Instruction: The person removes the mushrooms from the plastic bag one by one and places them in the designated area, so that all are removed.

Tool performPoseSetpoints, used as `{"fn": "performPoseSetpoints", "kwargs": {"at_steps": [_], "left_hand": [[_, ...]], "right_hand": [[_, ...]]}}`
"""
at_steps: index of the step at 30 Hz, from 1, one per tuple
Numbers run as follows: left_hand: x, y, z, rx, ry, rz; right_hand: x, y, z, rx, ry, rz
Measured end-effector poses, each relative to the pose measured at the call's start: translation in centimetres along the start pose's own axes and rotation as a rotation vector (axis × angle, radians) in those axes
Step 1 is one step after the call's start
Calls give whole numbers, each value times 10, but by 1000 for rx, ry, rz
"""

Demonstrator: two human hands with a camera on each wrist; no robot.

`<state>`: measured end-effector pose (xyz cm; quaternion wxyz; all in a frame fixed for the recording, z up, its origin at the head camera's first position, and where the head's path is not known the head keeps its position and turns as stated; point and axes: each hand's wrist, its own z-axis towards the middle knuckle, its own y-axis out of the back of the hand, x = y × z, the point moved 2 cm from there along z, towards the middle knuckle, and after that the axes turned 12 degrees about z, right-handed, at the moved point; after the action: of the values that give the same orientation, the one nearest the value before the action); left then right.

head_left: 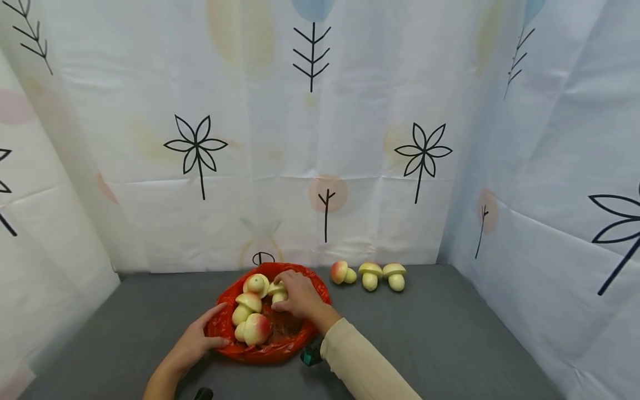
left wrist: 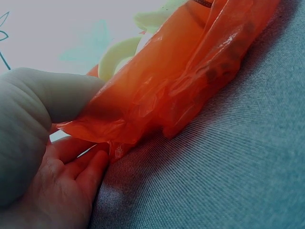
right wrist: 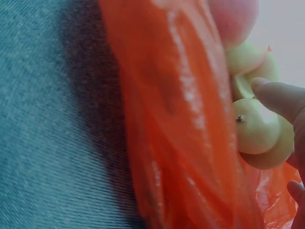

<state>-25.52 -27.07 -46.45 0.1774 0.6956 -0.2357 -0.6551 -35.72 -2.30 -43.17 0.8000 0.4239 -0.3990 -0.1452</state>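
A red plastic bag (head_left: 270, 355) with its mouth spread wide stands on the table. Several toy mushrooms, pale yellow with some red-blushed caps, lie inside, such as the blushed mushroom (head_left: 257, 329) at the near side. My left hand (head_left: 192, 341) holds the bag's left rim, the thumb inside and the fingers outside, as the left wrist view shows with the red film (left wrist: 143, 95) between them. Reaching into the bag from the right, my right hand (head_left: 301, 295) grips a pale mushroom (head_left: 278, 295) between thumb and fingers. In the right wrist view the bag wall partly hides the mushrooms (right wrist: 259, 126).
Behind the bag to the right, a red-capped mushroom (head_left: 342, 273) and two pale mushrooms (head_left: 370, 276) sit in a row on the grey table (head_left: 440, 333). Close behind the table hangs a patterned white curtain (head_left: 370, 222). A small dark object (head_left: 311, 355) shows beside the right sleeve.
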Motion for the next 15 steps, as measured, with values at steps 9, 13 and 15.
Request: {"fn": "performPoseSetpoints", "kwargs": {"at_steps": [9,13,15], "left_hand": [[0,-1,3,0,-2,0],[2,-1,4,6,-10,-1],[3,-1,4,7,-15,1]], "right_hand": [[-2,-5,-4,11,-15,-41],[-1,-8,-7,5,11,-44],[0,-9,-9,4,28,-46]]}}
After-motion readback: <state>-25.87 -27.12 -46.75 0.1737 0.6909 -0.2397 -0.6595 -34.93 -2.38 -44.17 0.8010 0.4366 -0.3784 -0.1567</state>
